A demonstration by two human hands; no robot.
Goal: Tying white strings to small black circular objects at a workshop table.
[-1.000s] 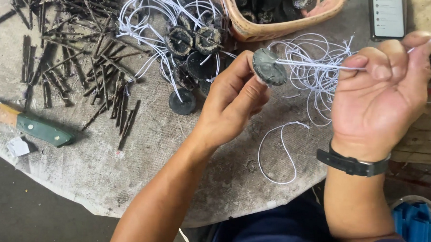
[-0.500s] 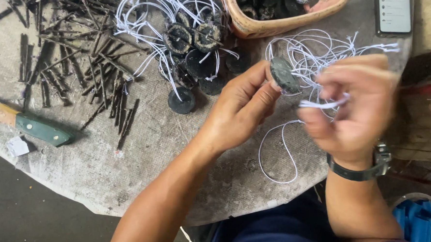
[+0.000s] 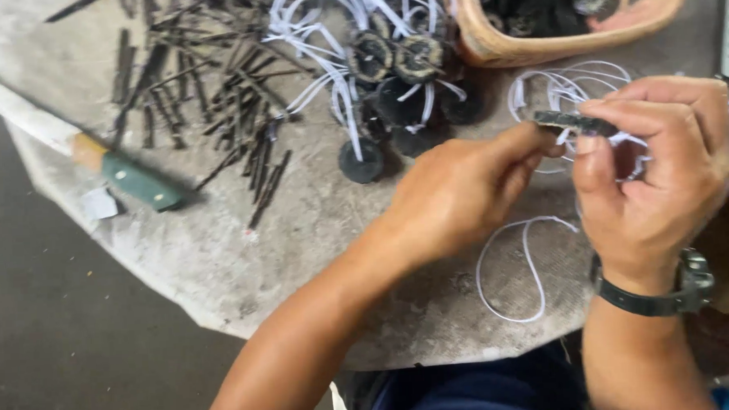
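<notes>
Dark disc [image 3: 572, 122], centre right of frame, is now turned edge-on, pinched between my left hand [image 3: 462, 194] fingers and my right hand [image 3: 654, 164]. Right fingers have come back from the long pull and close on the disc and white string [image 3: 624, 140]. Threaded discs [image 3: 400, 89] lie upper centre on the table [image 3: 300, 232].

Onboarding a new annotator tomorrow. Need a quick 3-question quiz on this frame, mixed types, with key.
1. True or false: both hands grip the same dark disc.
2. Which lies left of the pile of dark sticks? A) a phone B) a green-handled knife C) a watch
3. Fill in: white cord runs through the pile of finished discs, and a loose ____ of it lies on the cloth below the hands.

Key
1. True: left hand and right hand pinch it from either side, edge-on to the camera.
2. B
3. loop
</notes>
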